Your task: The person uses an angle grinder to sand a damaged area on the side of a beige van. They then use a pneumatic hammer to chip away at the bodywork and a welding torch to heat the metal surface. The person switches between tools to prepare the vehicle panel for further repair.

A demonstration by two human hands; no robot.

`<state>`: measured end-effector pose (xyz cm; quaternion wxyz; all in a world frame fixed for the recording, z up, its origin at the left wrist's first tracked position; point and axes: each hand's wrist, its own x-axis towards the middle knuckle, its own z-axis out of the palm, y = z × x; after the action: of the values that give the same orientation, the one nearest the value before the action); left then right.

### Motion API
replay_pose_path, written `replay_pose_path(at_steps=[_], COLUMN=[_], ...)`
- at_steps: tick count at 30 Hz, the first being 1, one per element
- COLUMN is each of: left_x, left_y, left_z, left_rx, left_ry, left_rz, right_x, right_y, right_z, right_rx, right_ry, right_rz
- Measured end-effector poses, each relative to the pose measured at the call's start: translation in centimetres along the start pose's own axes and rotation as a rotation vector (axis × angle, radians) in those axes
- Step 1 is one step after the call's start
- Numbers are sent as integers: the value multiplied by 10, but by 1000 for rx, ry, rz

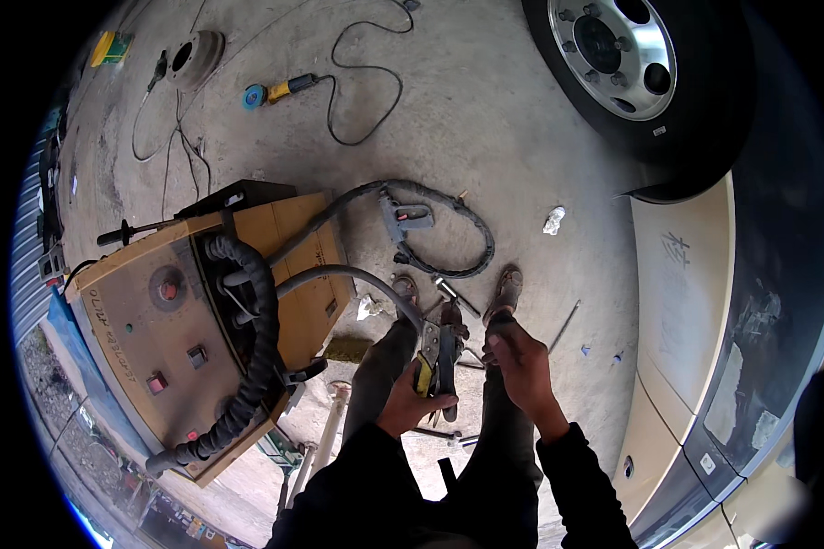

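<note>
1. the machine (156,339), a big tan box, stands at the person's left and is the landmark for all places here.
2. the left hand (410,403) is just right of the machine; its fingers are closed around the clamp (429,344), and a grey cable (339,271) runs from the machine to this clamp.
3. the right hand (520,371) is farther right of the machine, near the clamp but apart from it. its fingers are bent inward; i cannot tell if they hold something small.
4. on the floor (485,119), right of the machine, lies a hammer (460,299), and nearer to it a grey gun (394,220) with a looped black hose (491,240).
5. beyond the machine lies a yellow grinder (290,87) with a blue disc.
6. far right of the machine are a wheel (598,46) and a vehicle (673,343).
</note>
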<state>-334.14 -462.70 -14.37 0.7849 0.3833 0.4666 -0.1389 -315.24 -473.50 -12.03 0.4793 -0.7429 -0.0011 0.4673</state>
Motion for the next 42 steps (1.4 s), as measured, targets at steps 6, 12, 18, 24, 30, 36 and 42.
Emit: replay_pose_path(at_steps=[6,12,18,24,30,36,42], left_x=[28,76,117,166,196,225,215], left_y=[-14,-52,-79,-104,-123,-81,7], left_z=[-28,-31,-62,-60,-11,43,80], left_rx=[-100,296,526,468,410,527,480], left_ry=[-154,-71,-17,28,-93,-477,-458], left_rz=[-144,68,104,523,755,896,805], right_x=[194,390,488,485,445,375,311], right_y=[183,343,435,376,364,284,253], right_z=[51,192,251,208,154,21,-123], right_rx=[-784,-1396,-1232,-1089,-1170,-1131,-944], right_ry=[8,-180,21,-203,-282,203,391], right_rz=[-261,-732,-931,-982,-1158,-1209,-1169])
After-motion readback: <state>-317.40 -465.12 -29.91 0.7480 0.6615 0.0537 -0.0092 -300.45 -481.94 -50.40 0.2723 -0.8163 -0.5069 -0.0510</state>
